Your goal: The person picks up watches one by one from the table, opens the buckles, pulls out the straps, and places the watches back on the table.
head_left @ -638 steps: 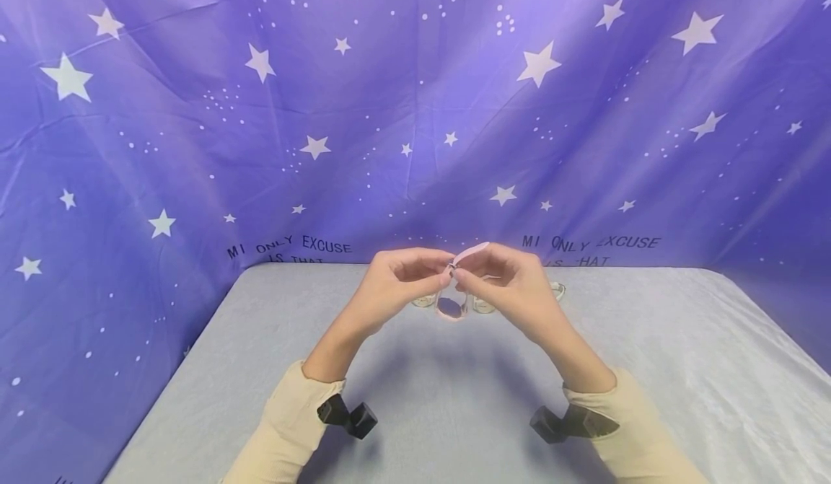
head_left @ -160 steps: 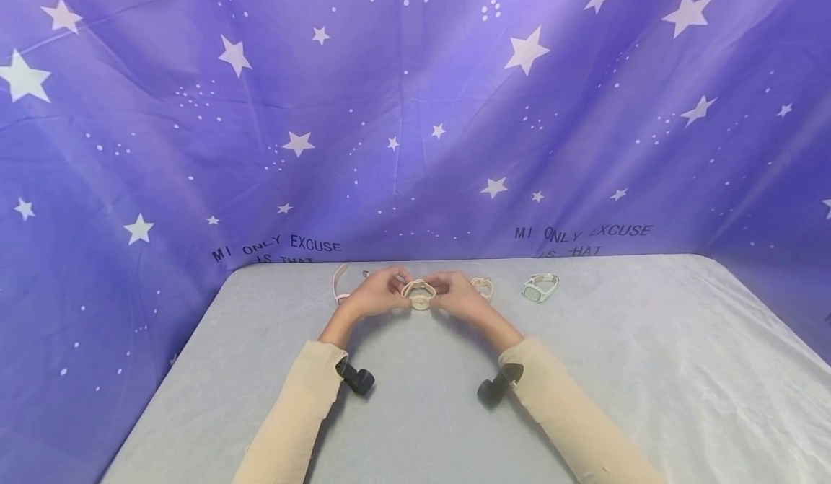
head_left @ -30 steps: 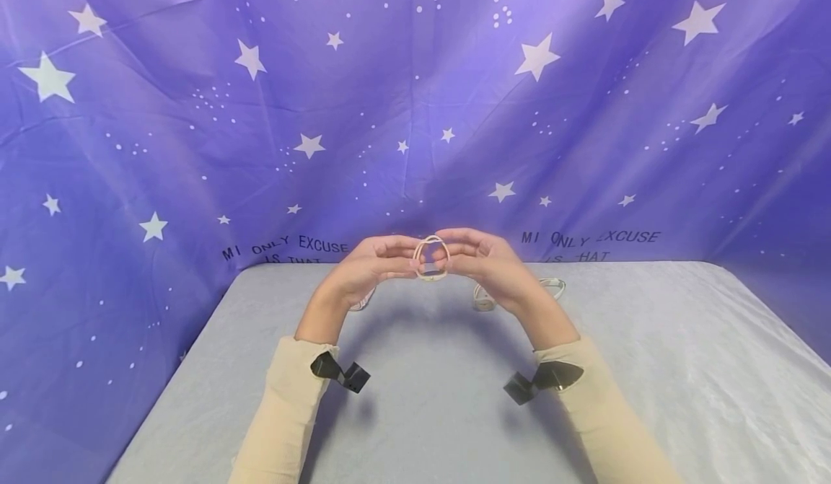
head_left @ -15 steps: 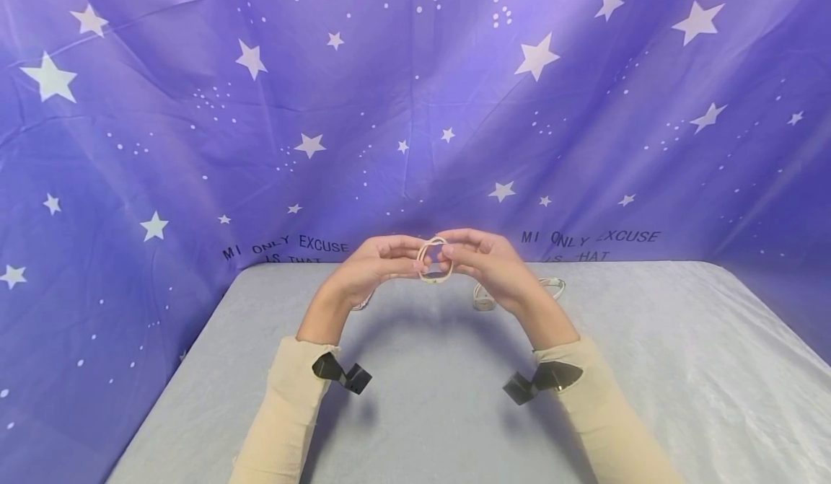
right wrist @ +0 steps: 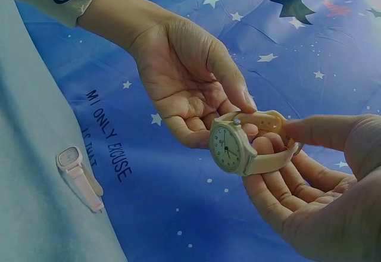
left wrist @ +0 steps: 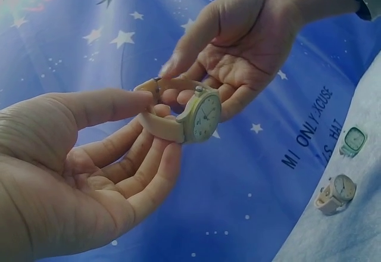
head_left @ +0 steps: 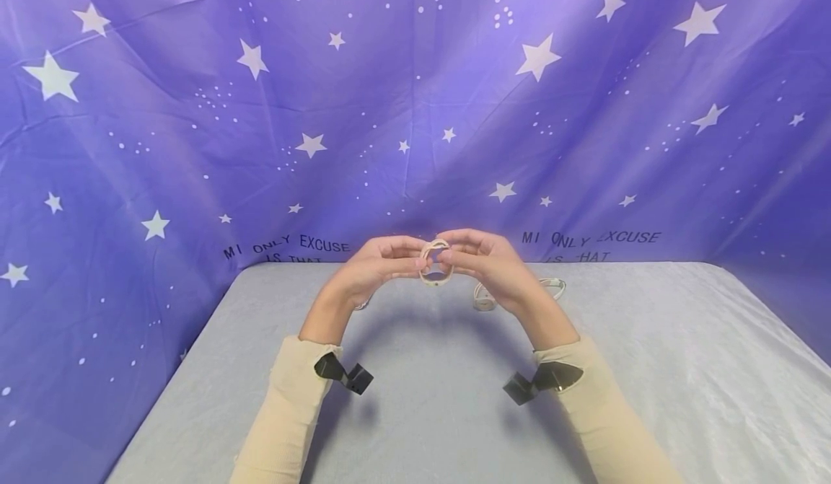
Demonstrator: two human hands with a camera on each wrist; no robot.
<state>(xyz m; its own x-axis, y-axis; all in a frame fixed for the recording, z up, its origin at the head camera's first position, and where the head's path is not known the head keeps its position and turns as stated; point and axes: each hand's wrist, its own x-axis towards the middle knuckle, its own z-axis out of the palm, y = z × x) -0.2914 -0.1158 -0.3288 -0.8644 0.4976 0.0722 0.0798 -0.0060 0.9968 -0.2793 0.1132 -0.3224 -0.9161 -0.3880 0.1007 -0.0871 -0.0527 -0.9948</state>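
Note:
A cream wristwatch [head_left: 436, 280] with a round pale dial is held up above the far part of the table, its strap closed into a loop. My left hand [head_left: 373, 267] pinches one side of the strap between thumb and fingers. From the other side, my right hand [head_left: 490, 262] pinches the strap, thumb on top. In the left wrist view the watch [left wrist: 202, 119] shows its crown and dial, which faces away from my left palm. The right wrist view shows the buckle end of the strap [right wrist: 274, 122] by the right thumb.
On the grey cloth-covered table [head_left: 428, 397] lie a round-dialled pale watch [left wrist: 342, 189] and a mint green watch [left wrist: 355, 140], to the right. A pink watch [right wrist: 77, 170] lies to the left, mostly hidden by my left hand in the head view. A purple star curtain [head_left: 415, 109] hangs behind.
Earlier both hands held the pink watch, then gripped the cream watch low at the table. It has since been raised, and over the last second it has turned slightly and shifted a little right.

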